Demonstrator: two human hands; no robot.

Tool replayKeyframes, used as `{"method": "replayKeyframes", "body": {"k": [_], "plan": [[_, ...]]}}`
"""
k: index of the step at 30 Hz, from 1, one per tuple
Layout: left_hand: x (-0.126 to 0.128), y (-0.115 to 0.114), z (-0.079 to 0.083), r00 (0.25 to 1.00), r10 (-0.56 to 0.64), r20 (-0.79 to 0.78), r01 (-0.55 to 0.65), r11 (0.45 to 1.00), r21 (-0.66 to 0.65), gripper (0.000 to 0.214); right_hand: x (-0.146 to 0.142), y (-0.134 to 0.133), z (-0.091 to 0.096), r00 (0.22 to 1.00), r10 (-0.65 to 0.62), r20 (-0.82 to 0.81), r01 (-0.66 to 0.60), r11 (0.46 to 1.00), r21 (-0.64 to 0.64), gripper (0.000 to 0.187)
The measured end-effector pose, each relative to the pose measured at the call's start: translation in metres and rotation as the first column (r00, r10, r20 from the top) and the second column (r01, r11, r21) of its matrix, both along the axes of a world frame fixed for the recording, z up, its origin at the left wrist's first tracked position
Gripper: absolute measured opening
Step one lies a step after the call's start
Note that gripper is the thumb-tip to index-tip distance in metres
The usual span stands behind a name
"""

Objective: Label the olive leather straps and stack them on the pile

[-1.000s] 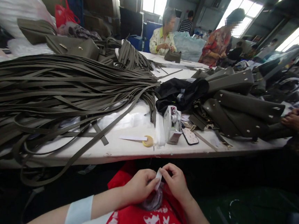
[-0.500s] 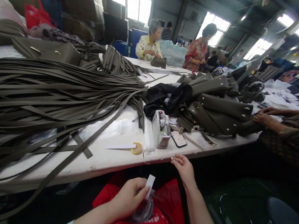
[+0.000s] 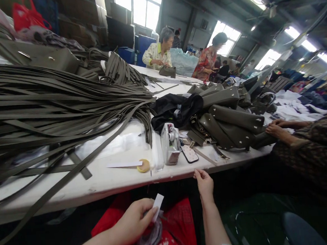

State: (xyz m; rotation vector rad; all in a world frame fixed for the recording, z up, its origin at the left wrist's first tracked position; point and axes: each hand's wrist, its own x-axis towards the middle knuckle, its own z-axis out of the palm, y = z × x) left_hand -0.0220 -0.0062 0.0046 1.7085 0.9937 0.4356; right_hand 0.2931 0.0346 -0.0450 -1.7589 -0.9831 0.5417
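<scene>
My left hand (image 3: 139, 218) is closed over my lap, with a white strip (image 3: 158, 202) pinched between thumb and fingers. Just under it, a greyish coiled bundle (image 3: 152, 236) rests against the red apron (image 3: 179, 224). My right hand (image 3: 204, 183) is raised at the table's front edge, below a phone (image 3: 189, 153) in a patterned case. Its thumb and fingertips are pressed together; whatever they hold is too small to make out. On the table, a white tape-dispenser-like device (image 3: 170, 144) stands left of the phone. Further left, another white strip (image 3: 124, 164) touches a yellow tape roll (image 3: 143, 165).
Long dark straps (image 3: 64, 104) heap over the left of the table (image 3: 100, 185). Dark olive bags (image 3: 232, 128) and black cloth (image 3: 176, 108) lie right of centre. A co-worker's hands (image 3: 277, 128) touch the bags at right. A stool (image 3: 301, 230) stands lower right.
The view has swung right, so the table and its things sit further left. My right hand has moved slightly right relative to the phone. My left hand keeps the white strip.
</scene>
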Motion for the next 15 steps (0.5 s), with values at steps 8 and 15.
{"method": "replayKeyframes", "body": {"k": [8, 15], "plan": [[0.000, -0.001, 0.003, 1.000, 0.002, 0.013, -0.003, 1.000, 0.024, 0.041, -0.030, -0.019, 0.025, 0.935, 0.352, -0.035, -0.353, 0.922, -0.158, 0.052], [0.001, -0.004, 0.005, 0.997, -0.029, 0.066, 0.022, 0.995, 0.102, 0.036, -0.126, -0.052, 0.025, 0.553, 0.506, -0.662, -0.769, 0.615, -0.173, 0.050]]}}
